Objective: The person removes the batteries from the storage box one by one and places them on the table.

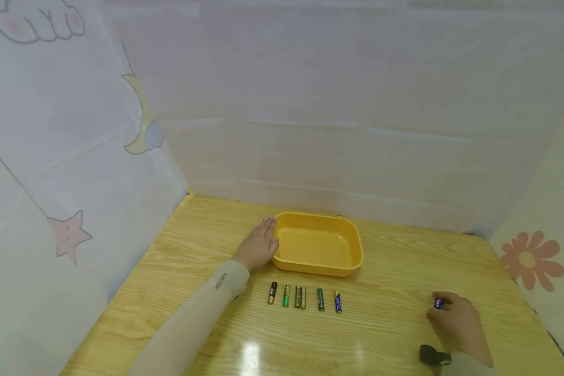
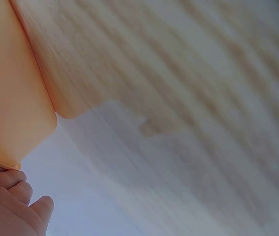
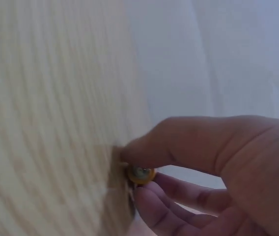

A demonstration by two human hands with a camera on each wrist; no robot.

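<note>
My left hand (image 1: pixel 258 245) rests against the left side of a yellow plastic tray (image 1: pixel 317 270), its fingers straight along the rim. The left wrist view shows this hand's fingers (image 2: pixel 19 189) at the tray's corner (image 2: pixel 36 123). Far to the right, my right hand (image 1: pixel 458 318) pinches a blue battery (image 1: pixel 437 303) between thumb and fingers, close to the tabletop. In the right wrist view the battery's yellow-rimmed end (image 3: pixel 141 174) faces the camera; most of its body is hidden by the fingers.
In front of the tray lie several batteries: a black-and-gold one (image 1: pixel 272 293), a bright green one (image 1: pixel 286 296), two gold-toned ones side by side (image 1: pixel 298 297), a dark green one (image 1: pixel 320 300) and a blue-and-yellow one (image 1: pixel 338 302). Pale sheets (image 1: pixel 310 156) enclose the wooden table (image 1: pixel 395 250).
</note>
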